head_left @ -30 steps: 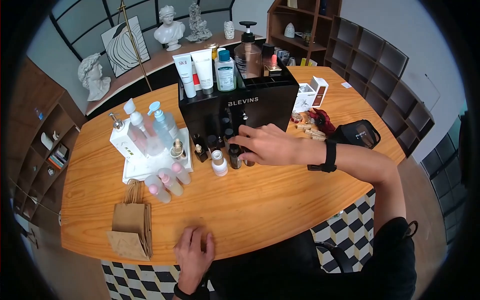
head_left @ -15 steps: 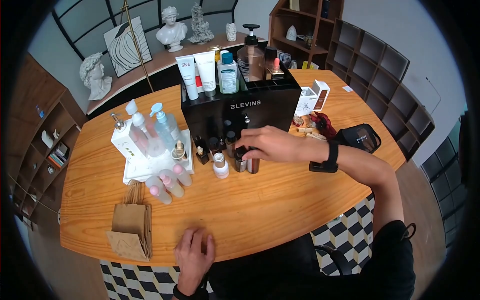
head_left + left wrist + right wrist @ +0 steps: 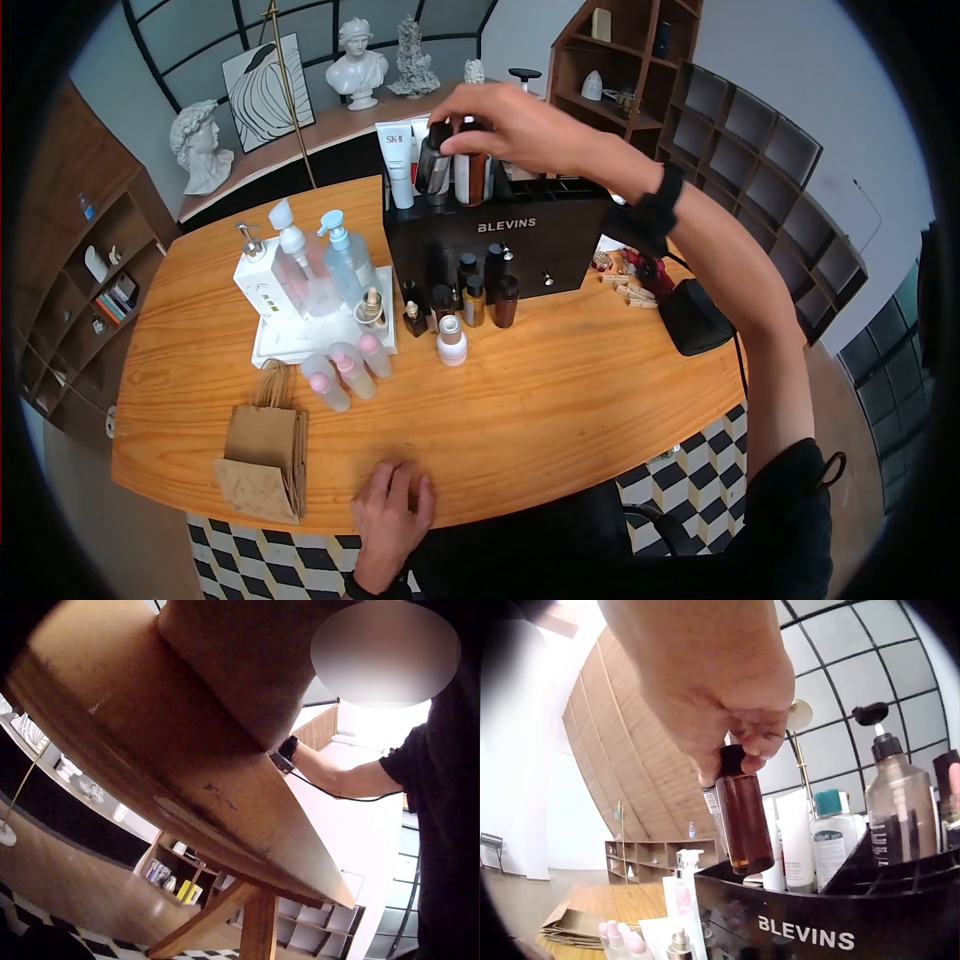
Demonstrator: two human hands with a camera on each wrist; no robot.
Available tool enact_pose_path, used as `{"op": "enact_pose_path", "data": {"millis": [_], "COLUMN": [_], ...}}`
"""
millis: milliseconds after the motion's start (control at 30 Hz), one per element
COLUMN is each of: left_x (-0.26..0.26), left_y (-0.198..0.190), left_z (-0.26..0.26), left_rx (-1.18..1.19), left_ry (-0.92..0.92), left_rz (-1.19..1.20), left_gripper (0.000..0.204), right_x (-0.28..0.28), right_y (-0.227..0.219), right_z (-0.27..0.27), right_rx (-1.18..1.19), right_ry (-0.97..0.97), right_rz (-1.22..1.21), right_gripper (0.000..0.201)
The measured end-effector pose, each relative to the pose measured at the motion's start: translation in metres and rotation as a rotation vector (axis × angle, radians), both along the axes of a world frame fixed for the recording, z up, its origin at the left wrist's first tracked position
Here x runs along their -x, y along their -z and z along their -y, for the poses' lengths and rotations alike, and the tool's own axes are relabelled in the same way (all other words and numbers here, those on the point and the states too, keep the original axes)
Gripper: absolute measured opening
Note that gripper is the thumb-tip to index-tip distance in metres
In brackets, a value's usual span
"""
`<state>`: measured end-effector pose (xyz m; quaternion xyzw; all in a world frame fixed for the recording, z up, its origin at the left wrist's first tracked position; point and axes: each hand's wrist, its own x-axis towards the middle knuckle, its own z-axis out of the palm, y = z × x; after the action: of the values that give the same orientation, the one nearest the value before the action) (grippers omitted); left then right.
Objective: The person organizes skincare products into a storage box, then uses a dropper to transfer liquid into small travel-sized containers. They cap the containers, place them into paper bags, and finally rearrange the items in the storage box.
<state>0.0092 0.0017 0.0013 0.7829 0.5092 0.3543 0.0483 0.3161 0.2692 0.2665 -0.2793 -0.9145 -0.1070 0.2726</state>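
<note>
In the head view my right hand is raised over the front left of the black organizer marked BLEVINS. It grips two small bottles by their dark caps: an amber bottle, and beside it a darker labelled bottle. Both hang upright above the organizer's front wall, near a white tube. Below, a white bottle, a dropper bottle and several brown bottles stand before the organizer, one of them a reddish-brown bottle. My left hand rests at the near table edge, fingers loosely bent, holding nothing.
A white tray with pump bottles stands left of the organizer, with several pink-capped bottles in front. Folded paper bags lie near the left edge. On the right are a black pouch and small wooden clips.
My right hand has lifted two bottles off the table, up and slightly left over the organizer's top. The left hand stays in place. The head view has shifted slightly.
</note>
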Motion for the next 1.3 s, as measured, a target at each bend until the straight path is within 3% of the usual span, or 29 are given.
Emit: {"op": "enact_pose_path", "data": {"millis": [200, 400, 1300], "left_x": [0.000, 0.000, -0.001], "left_y": [-0.002, -0.003, -0.006], "left_z": [0.000, -0.001, 0.002], "left_rx": [0.002, -0.028, 0.069], "left_ry": [-0.008, -0.002, -0.005], "left_rz": [0.003, 0.005, 0.016], "left_gripper": [0.018, 0.016, 0.016], "right_x": [0.029, 0.043, 0.039], "right_y": [0.035, 0.049, 0.074], "right_z": [-0.053, -0.066, -0.049], "right_rx": [0.063, 0.092, -0.119], "right_ry": [0.074, 0.157, 0.137], "right_rz": [0.117, 0.152, -0.128], "right_gripper": [0.042, 0.040, 0.033]}}
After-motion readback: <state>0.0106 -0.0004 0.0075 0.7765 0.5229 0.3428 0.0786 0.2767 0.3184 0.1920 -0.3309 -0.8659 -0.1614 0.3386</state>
